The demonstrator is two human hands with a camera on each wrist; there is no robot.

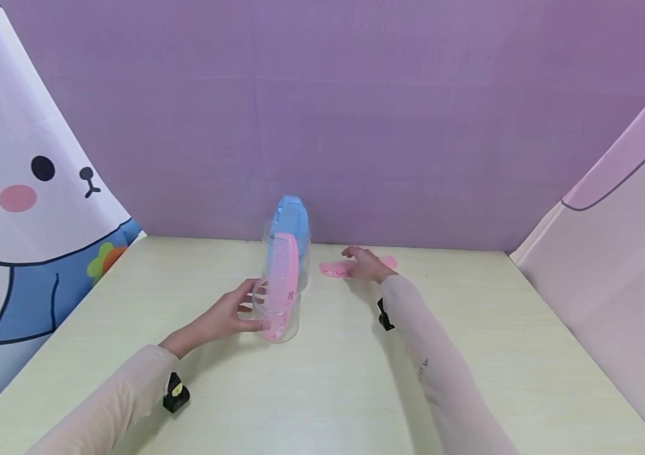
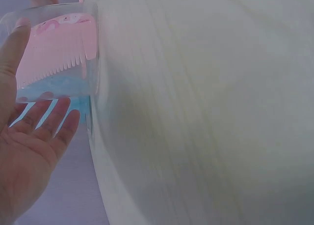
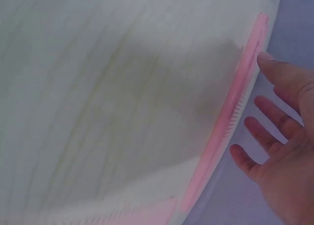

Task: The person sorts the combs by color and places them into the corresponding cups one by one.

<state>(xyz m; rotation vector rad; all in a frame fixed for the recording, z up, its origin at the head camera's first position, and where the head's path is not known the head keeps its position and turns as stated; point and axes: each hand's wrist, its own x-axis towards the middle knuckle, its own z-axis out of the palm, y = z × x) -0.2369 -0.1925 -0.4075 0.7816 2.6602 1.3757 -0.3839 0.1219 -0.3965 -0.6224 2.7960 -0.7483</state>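
Left fingers [image 2: 56, 118] grip one cup [image 1: 294, 323], pink comb [image 1: 282, 272] inside.

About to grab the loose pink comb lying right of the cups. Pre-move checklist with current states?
1. Near cup upright: ok.
2. Near cup held: ok, left hand has thumb and fingers around it.
3. Right hand at loose pink comb: ok.
4. Grip on that comb: not ok, right fingers are spread, not closed on it.
5. Other pink comb seated in near cup: ok, standing inside.
6. Gap between near cup and rear cup: cannot tell, they overlap in view.
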